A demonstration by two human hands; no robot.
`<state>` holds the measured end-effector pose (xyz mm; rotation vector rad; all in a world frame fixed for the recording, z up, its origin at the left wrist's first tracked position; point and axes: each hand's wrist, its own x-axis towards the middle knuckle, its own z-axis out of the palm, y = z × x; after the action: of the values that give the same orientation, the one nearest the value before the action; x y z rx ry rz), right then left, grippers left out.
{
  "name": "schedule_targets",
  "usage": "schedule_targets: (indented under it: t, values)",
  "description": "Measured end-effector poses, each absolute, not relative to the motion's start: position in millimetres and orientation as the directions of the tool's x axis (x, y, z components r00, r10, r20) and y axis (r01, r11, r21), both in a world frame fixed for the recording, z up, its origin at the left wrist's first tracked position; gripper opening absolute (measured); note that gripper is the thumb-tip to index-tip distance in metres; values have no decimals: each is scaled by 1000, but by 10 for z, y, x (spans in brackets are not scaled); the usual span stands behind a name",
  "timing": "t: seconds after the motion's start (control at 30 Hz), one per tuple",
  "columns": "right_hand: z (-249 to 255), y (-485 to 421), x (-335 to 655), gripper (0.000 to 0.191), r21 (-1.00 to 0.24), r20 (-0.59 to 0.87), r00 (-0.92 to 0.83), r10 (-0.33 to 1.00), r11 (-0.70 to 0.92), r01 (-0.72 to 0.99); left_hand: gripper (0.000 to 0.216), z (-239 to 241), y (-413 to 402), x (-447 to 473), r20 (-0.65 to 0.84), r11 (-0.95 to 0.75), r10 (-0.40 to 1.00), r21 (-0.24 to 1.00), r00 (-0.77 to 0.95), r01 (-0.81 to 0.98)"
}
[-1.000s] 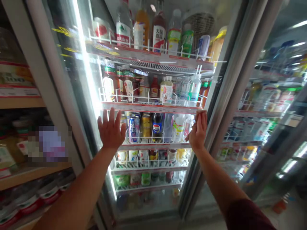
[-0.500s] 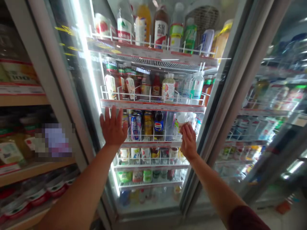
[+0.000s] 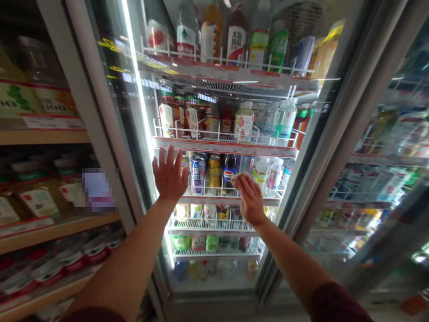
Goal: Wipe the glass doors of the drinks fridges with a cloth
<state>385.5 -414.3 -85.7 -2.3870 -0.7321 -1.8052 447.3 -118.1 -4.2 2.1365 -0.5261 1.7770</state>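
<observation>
One cola bottle (image 3: 229, 167) behind glass door (image 3: 208, 284), btwn your L hand (image 3: 170, 176) & your R hand (image 3: 251, 199). L: left of bottle, grip loose, fingers spread, palm twd glass. R: just right of bottle, fingers together, holding pale cloth (image 3: 238, 178). Cloth at bottle's lower right edge. Gold can (image 3: 214, 171) just left of bottle; blue can (image 3: 198, 173) farther left.

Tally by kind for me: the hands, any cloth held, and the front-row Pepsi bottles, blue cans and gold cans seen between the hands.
Left hand and right hand: 2
Pale cloth, held in the right hand: 1
Pepsi bottle: 1
Blue can: 1
Gold can: 1
Total: 6
</observation>
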Motion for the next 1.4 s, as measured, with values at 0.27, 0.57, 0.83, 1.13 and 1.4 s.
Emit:
schedule_targets:
  t: [0.27, 0.57, 0.83, 1.13, 1.4]
  values:
    - [-655, -3906, 3848, 73, 357, 781, 250, 573, -737, 574, 58, -39, -1176, 4445, 981, -879, -72, 24, 183, -476]
    - [-496, -3625, 3821, 81, 319, 810, 273, 519, -780, 538, 58, -47, -1160, 4459, 979, -867, -79, 27, 190, -497]
    - [292, -3833, 4006, 73, 53, 985, 125, 118, -900, 432, 57, -49, -1163, 4456, 980, -877, -64, 35, 189, -479]
    - [241, -3666, 3943, 78, 328, 859, 211, 467, -817, 475, 56, -35, -1163, 4441, 977, -876, -63, 43, 202, -481]
    - [475, -3515, 4031, 77, 280, 918, 146, 369, -863, 421, 57, -43, -1155, 4461, 982, -864, -79, 17, 169, -502]
